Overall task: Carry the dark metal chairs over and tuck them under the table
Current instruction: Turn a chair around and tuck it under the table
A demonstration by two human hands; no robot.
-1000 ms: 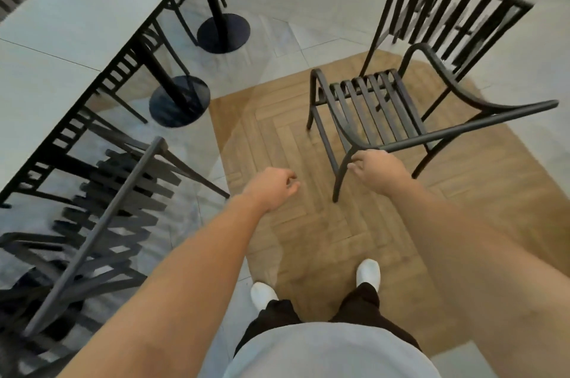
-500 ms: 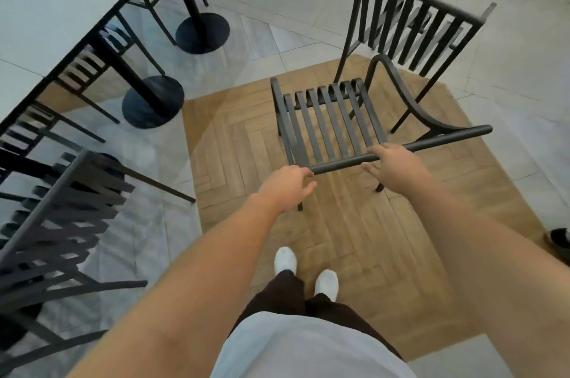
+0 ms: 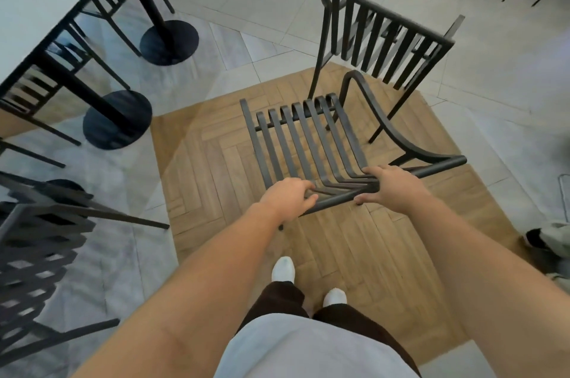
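i've got both hands on the dark metal chair (image 3: 311,143), which stands over the wood-patterned floor panel (image 3: 216,168), well apart from the table (image 3: 37,1) at upper left. my left hand (image 3: 288,198) curls round the near armrest bar close to its end, and my right hand (image 3: 393,189) wraps the same bar further along. all the hold is on one side, so i'd expect the chair to swing or tip away as it lifts, and the far legs could drag. i can't tell whether its near leg is on the floor; my hand hides it. the route left is tight: a round table base (image 3: 118,118) and a second one beyond it stand in the way, another chair (image 3: 46,238) sits just left of me, and tucked chairs fill the table edge. open tile lies ahead, though a shoe (image 3: 543,240) shows at right.
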